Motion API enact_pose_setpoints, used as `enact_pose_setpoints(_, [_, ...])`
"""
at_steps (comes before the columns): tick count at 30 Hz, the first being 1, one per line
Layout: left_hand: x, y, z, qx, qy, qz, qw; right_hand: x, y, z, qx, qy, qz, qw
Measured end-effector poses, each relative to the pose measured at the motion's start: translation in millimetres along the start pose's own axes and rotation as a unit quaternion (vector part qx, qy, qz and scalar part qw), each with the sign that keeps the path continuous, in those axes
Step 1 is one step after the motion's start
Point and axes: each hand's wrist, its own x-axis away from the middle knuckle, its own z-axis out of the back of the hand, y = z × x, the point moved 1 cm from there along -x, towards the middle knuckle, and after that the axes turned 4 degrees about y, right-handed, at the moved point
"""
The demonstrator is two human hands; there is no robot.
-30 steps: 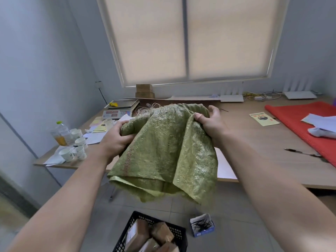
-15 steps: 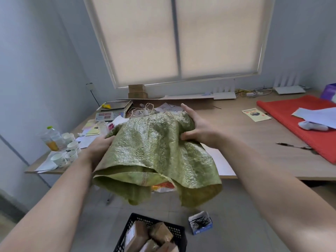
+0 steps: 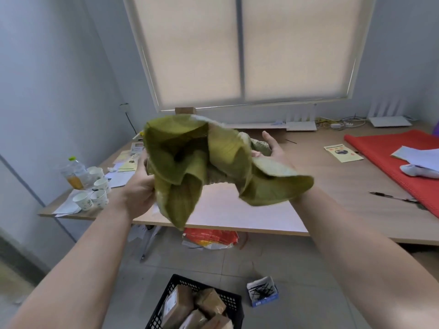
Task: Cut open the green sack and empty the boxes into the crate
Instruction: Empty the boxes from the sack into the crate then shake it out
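Note:
The green sack is limp and bunched up in the air above the desk's front edge, its open mouth turned toward me. My left hand grips its left side. My right hand holds the far right part, fingers partly spread, with a flap of sack draped over my wrist. Below, at the bottom edge of the view, a black plastic crate on the floor holds several brown cardboard boxes.
A long wooden desk carries paper cups, a drink bottle, papers, a red cloth and a pen. Under the desk lies an orange-and-white bag. A small blue box of black ties sits beside the crate.
The sack went from hanging spread out to being gathered and flipped up, its inside now facing me. Both hands rose and drew closer together; my view tilted.

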Motion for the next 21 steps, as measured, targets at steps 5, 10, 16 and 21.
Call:
enact_pose_setpoints(5, [-6, 2, 5, -0.013, -0.021, -0.037, 0.999, -3, 19, 6, -0.237, 0.038, -0.116, 0.964])
enact_pose_setpoints(10, [-14, 1, 5, -0.025, 0.002, -0.008, 1.0, 5, 25, 12, -0.167, -0.049, -0.023, 0.985])
enact_pose_setpoints(16, [-20, -7, 1, -0.004, 0.02, 0.061, 0.998, 20, 16, 5, -0.032, -0.118, -0.034, 0.992])
enact_pose_setpoints(21, [-20, -13, 6, 0.023, 0.013, 0.094, 0.995, 26, 22, 7, 0.251, -0.061, 0.093, 0.962])
